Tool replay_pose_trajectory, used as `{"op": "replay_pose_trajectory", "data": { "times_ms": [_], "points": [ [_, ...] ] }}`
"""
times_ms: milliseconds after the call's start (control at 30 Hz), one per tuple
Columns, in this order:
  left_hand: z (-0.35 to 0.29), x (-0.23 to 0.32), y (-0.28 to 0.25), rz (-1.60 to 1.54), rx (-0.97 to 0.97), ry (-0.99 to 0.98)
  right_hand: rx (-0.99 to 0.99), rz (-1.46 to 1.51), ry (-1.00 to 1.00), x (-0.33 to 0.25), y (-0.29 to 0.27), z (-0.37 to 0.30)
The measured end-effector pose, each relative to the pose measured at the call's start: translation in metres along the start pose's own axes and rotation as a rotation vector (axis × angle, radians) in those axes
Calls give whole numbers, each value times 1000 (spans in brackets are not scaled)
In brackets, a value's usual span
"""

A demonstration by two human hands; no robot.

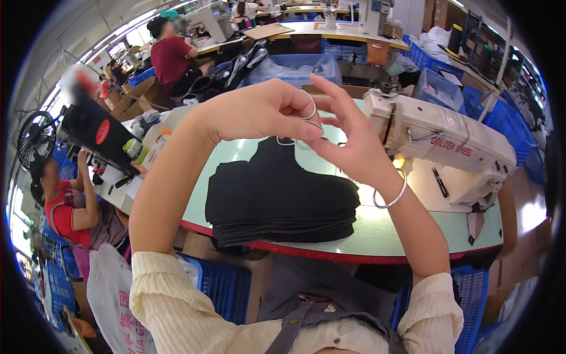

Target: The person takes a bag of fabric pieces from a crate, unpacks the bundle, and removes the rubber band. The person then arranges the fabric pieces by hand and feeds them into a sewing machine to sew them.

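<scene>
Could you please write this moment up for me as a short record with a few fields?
Setting: sewing workshop, green table with a red edge
Left hand: raised above the table, fingers pinching a thin pale loop, perhaps an elastic band
Right hand: raised, fingertips meeting the left hand at the same loop; bangle on the wrist
Below the hands: stack of black fabric pieces lying on the table
To the right: white sewing machine
Nearby: blue crates under the table; other people seated at the left

Head-worn fisheye, looking down, hands close
</scene>
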State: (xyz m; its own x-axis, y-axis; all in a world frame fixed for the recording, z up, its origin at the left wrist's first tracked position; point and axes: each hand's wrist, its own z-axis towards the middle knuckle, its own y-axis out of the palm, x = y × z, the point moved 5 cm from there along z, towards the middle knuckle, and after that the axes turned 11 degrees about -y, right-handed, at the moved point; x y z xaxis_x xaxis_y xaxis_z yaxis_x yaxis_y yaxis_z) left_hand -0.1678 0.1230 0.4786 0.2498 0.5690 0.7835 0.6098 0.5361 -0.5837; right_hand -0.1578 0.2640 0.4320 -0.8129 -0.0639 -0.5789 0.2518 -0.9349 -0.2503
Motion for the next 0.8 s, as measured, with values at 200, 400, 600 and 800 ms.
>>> {"op": "replay_pose_trajectory", "data": {
  "times_ms": [200, 400, 600, 800],
  "points": [
    [17, 17, 10, -102, 50, 44, 31, 378, 259, 13, -30, -9],
    [28, 24, 18, -574, -117, 146, 150, 915, 344, 9, -54, -23],
    [53, 47, 15, -500, 125, 239, 42, 740, 210, -23, -115, 14],
    [81, 63, 30, -401, -244, 127, -150, 18, 251, -30, -116, 38]
  ]
}}
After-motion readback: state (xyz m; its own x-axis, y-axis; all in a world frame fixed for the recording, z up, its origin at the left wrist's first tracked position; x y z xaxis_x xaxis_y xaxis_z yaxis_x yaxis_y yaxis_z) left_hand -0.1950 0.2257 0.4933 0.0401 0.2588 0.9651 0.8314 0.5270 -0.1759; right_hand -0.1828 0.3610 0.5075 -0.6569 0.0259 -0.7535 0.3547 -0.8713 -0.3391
